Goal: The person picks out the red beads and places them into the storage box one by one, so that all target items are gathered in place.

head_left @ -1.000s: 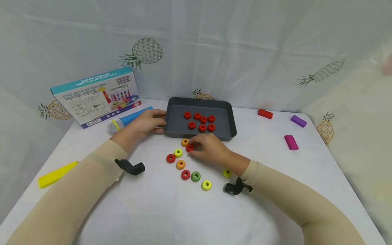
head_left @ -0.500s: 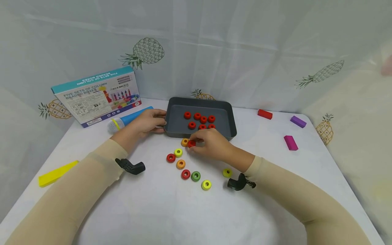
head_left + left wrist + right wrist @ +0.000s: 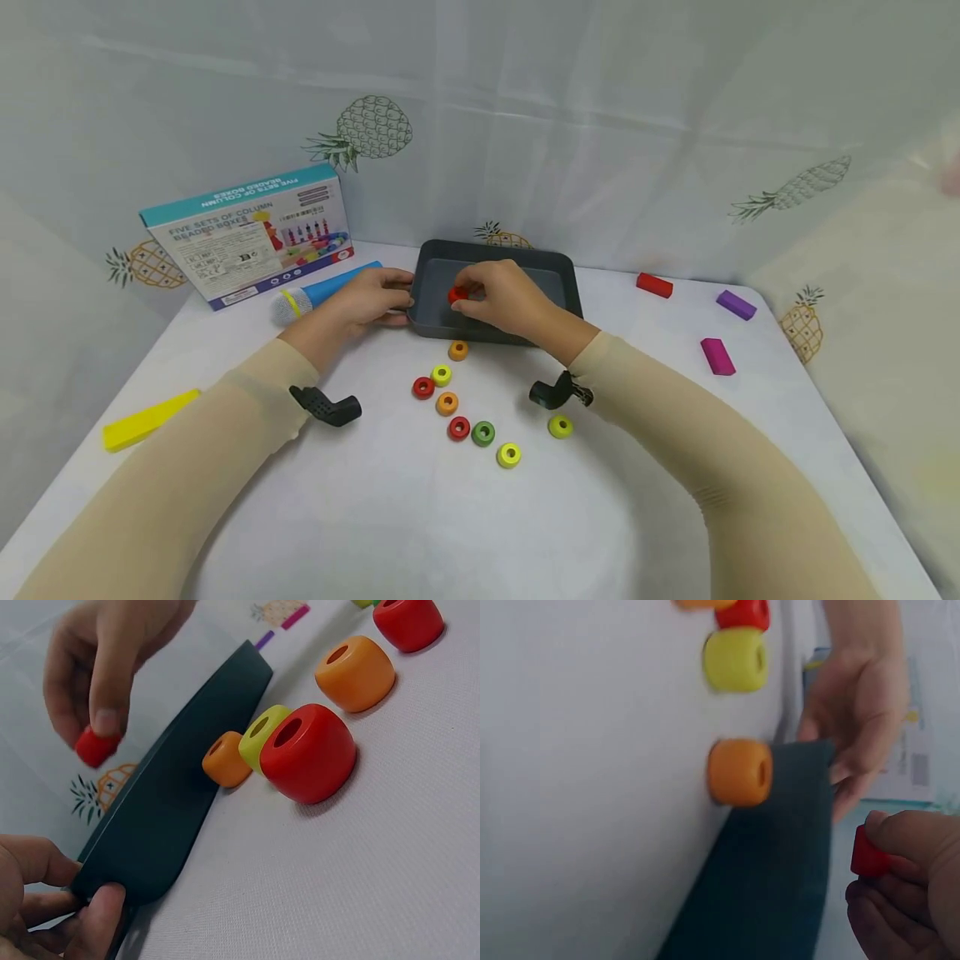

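My right hand [image 3: 506,296] is over the dark grey tray [image 3: 442,327] and pinches a red bead [image 3: 457,294] between thumb and fingers. The right wrist view shows this red bead [image 3: 868,853] above the tray's rim. Beads lying inside the tray are hidden by the hand. My left hand [image 3: 371,298] grips the tray's left end; in the left wrist view its fingers [image 3: 105,911] curl about the corner. In front of the tray lie an orange bead [image 3: 458,350], a yellow bead [image 3: 442,375], a red bead [image 3: 423,388] and several others.
A blue toy microphone [image 3: 341,286] lies beside my left hand, before a leaning cardboard box [image 3: 251,237]. A yellow block [image 3: 150,419] is at left. Red [image 3: 654,285], purple [image 3: 736,305] and magenta blocks [image 3: 717,357] lie at right. A patterned curtain [image 3: 600,150] hangs behind.
My right hand has lifted the red bead from the table beside the orange bead and carried it up and away over the tray. The left hand stays at the tray's left end.
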The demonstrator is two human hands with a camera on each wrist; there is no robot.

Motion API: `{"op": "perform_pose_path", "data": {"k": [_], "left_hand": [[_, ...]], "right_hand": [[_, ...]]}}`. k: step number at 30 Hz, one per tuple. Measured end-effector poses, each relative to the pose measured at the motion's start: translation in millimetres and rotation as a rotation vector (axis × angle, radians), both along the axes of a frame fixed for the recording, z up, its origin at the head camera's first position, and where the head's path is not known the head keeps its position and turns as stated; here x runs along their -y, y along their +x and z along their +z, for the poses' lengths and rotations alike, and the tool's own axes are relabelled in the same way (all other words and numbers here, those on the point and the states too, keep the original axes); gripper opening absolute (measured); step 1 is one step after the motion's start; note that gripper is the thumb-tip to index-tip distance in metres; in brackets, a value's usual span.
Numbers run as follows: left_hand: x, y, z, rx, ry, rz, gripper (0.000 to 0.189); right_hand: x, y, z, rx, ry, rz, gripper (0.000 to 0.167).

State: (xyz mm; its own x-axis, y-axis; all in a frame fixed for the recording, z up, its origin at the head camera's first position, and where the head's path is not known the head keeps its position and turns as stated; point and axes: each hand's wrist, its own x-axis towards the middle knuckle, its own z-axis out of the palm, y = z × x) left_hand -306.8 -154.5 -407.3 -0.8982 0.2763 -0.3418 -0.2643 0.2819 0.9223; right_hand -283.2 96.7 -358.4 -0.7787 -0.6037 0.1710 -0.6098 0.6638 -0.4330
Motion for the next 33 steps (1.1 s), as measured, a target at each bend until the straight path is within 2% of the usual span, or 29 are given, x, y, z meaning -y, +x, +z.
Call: {"op": "perform_pose_path", "data": {"k": [8, 13, 17, 21, 26, 33], "left_hand": [[-0.2, 0.1, 0.8, 0.009, 0.001, 0.004, 0.055], [-1.0, -0.1, 0.0, 0.009, -0.001, 0.003, 0.056], [-0.6, -0.5, -0.6, 0.009, 0.001, 0.006, 0.056], [-0.7, -0.4, 0.0, 0.010, 0.006, 0.004, 0.056], [-1.8, -0.2, 1.5, 0.014, 0.009, -0.001, 0.056], [-1.5, -1.1, 2.2, 0.015, 0.009, 0.004, 0.056]], "right_hand": [[15.9, -26.6, -24.5, 0.022, 0.167, -0.019, 0.027], [19.2, -32.6, -34.0, 0.017, 0.256, -0.017, 0.030], [20.3, -33.9, -36.6, 0.013, 0.287, -0.012, 0.031], [18.9, -31.6, -34.1, -0.005, 0.278, -0.006, 0.033], [11.0, -23.3, -21.9, -0.035, 0.181, -0.007, 0.034], [-2.2, 0.3, 1.9, -0.044, 0.030, 0.028, 0.033]]}}
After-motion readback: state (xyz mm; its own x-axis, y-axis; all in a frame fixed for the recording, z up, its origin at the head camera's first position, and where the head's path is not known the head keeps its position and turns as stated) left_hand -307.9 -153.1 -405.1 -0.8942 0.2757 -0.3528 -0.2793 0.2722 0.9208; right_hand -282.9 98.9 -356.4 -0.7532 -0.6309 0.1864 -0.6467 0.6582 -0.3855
